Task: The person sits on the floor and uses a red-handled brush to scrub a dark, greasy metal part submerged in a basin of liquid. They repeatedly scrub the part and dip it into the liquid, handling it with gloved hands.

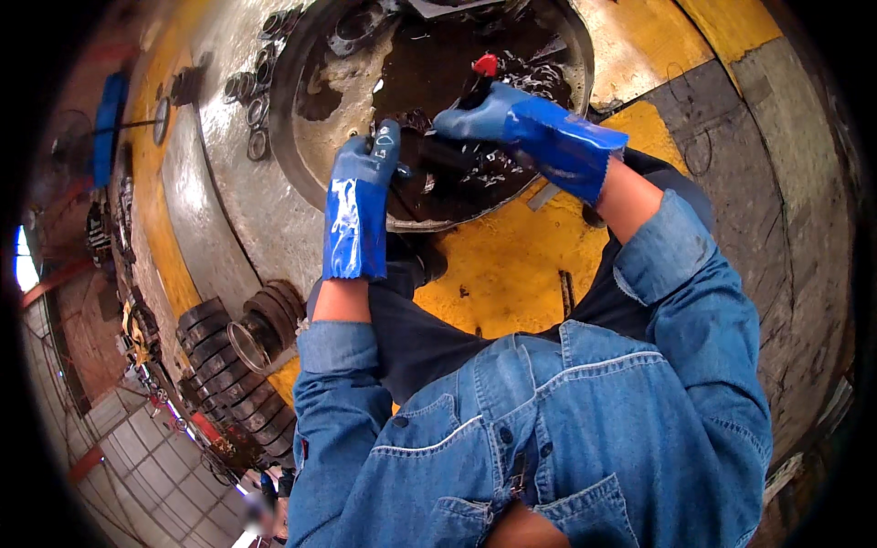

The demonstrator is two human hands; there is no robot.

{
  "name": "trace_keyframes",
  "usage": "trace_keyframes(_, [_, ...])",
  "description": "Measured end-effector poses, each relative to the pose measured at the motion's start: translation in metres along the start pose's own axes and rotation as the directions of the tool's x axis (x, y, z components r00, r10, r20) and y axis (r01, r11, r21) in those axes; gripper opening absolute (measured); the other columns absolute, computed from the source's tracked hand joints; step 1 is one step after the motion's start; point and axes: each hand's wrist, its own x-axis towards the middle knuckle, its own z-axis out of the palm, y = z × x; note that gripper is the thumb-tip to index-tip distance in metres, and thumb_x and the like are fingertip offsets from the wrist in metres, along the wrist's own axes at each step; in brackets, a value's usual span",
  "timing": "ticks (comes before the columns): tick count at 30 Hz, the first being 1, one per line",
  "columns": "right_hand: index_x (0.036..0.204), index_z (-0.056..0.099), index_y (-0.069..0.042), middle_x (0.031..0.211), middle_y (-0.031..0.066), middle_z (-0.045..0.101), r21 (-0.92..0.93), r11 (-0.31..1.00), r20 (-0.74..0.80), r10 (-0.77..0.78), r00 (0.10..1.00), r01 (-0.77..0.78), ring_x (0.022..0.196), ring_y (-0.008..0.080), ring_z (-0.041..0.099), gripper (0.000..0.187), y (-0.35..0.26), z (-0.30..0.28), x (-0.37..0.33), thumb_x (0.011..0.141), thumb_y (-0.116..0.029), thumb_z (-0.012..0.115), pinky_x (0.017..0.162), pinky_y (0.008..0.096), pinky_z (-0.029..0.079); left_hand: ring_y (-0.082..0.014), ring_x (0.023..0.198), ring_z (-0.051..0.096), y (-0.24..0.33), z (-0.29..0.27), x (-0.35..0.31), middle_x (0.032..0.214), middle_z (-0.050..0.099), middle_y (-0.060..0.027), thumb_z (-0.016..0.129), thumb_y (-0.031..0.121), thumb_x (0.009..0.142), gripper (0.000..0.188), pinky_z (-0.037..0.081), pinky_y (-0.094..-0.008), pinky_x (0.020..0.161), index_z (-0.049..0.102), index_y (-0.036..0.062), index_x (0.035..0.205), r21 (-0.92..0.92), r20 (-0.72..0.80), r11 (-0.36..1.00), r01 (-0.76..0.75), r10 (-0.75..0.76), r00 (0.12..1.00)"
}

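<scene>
Both my hands wear wet blue rubber gloves and are over a wide round metal basin (285,137) of dark, oily liquid. My left hand (365,160), at the basin's near left side, is closed round the edge of a dark, wet part (429,151); its exact kind cannot be made out. To the right of that part, my right hand (480,117) has its fingers curled round a dark tool with a red end (486,65). The tool's working end is hidden by the glove and the dark part.
Several metal rings (258,114) lie on the metal surface left of the basin. Larger metal parts (361,23) sit inside its far edge. At lower left, a ringed metal piece (256,338) stands beside a black ribbed stack (224,374). Yellow floor (502,274) shows between my legs.
</scene>
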Motion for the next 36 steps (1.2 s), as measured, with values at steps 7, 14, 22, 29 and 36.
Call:
trace_keyframes(7, [0.101,0.076,-0.014,0.1,0.0135,0.077,-0.576,0.73,0.043,-0.421,0.906,0.367,0.095,0.0363,0.074,0.033,0.029,0.028,0.026,0.085,-0.042,0.072,0.083,0.0458,0.058,-0.0149,0.07,0.064,0.003,0.004,0.0,0.079,0.073,-0.0081,0.067,0.049,0.102,0.052,0.05,-0.0306,0.067,0.075,-0.0021,0.101,-0.096,0.074,0.994,0.044,-0.037,0.997])
trace_keyframes(14, [0.109,0.074,-0.017,0.1,0.0152,0.075,-0.65,0.262,0.208,-0.842,0.498,0.714,0.088,0.034,0.074,0.026,0.021,0.032,0.011,0.083,-0.016,0.075,0.072,0.044,0.059,-0.0116,0.069,0.062,-0.017,-0.001,0.009,0.08,0.072,-0.0041,0.067,0.047,0.102,0.048,0.048,-0.0284,0.063,0.077,0.0005,0.1,-0.153,0.121,0.988,-0.007,0.026,0.992])
trace_keyframes(22, [0.107,0.077,-0.008,0.094,0.023,0.075,-0.286,0.958,-0.11,-0.059,0.992,0.025,0.089,0.0396,0.073,0.039,0.013,0.034,0.017,0.089,-0.04,0.069,0.083,0.0453,0.057,-0.0154,0.07,0.066,0.014,0.013,-0.004,0.078,0.073,-0.0082,0.068,0.053,0.1,0.055,0.051,-0.0326,0.064,0.075,-0.0018,0.103,0.025,0.083,1.0,0.011,-0.013,0.996])
trace_keyframes(29, [0.094,0.082,-0.009,0.081,0.0145,0.073,0.236,0.971,0.029,-0.03,0.999,0.023,0.075,0.0215,0.069,0.033,0.01,0.003,-0.025,0.082,-0.039,0.072,0.073,0.0331,0.054,-0.0203,0.071,0.07,0.004,0.008,-0.005,0.077,0.075,-0.0119,0.067,0.051,0.101,0.056,0.052,-0.0357,0.066,0.073,-0.0044,0.101,-0.074,0.021,0.996,0.044,-0.042,0.999])
trace_keyframes(36, [0.109,0.078,-0.006,0.099,0.0156,0.077,-0.102,0.995,-0.185,-0.013,0.983,-0.006,0.095,0.0266,0.074,0.045,0.022,0.005,0.012,0.086,-0.043,0.07,0.088,0.0387,0.056,-0.0165,0.079,0.073,-0.023,-0.002,0.006,0.09,0.079,-0.0093,0.069,0.052,0.1,0.052,0.056,-0.0286,0.068,0.071,0.0026,0.118,-0.477,0.077,0.869,0.129,-0.105,0.991])
